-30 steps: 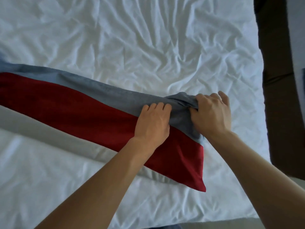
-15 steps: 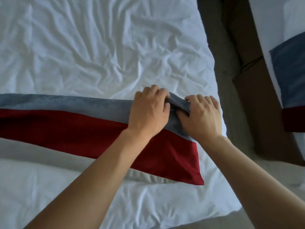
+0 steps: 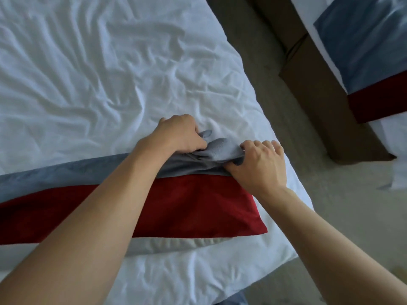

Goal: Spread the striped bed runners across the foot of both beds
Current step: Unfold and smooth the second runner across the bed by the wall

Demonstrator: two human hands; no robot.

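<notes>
A striped bed runner (image 3: 193, 208) with blue-grey, red and pale grey bands lies across the foot of the near bed (image 3: 105, 73), which has a wrinkled white sheet. Its blue-grey far corner is bunched up near the bed's right edge. My left hand (image 3: 178, 135) grips that bunched fabric from the left, and my right hand (image 3: 259, 164) grips it from the right. A second runner (image 3: 370, 62), blue and red, lies on the other bed (image 3: 394, 137) at the upper right.
A strip of beige carpet (image 3: 293, 119) runs between the two beds. The second bed's brown base (image 3: 319, 91) borders the aisle on the right. The near bed's right edge lies just past my right hand.
The view has swung so the near bed sits further left and the second bed shows more. My left hand has moved up onto the bunched corner, and the blue-grey fabric is lifted into a fold.
</notes>
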